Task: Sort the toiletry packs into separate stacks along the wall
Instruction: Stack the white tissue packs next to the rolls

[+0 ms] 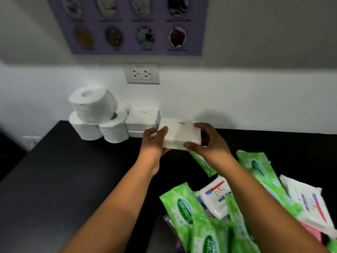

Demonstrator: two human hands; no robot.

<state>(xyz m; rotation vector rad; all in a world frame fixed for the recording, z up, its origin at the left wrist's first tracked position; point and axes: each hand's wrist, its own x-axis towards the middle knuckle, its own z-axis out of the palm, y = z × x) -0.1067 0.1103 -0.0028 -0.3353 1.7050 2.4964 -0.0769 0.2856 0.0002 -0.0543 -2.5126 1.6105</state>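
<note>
Near wall: white pack (pixel 179 133) gripped at both ends, left hand (pixel 155 141), right hand (pixel 207 141); long axis along wall; white stack (pixel 142 118) just left, nearer left hand.

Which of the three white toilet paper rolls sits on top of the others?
The white toilet paper roll nearest the wall, tilted with its hollow core showing; the other two rolls stand beneath on the black counter.

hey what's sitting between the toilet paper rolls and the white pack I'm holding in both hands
In the head view, a stack of plain white packs stands against the wall, between the toilet rolls and the held white pack.
</note>
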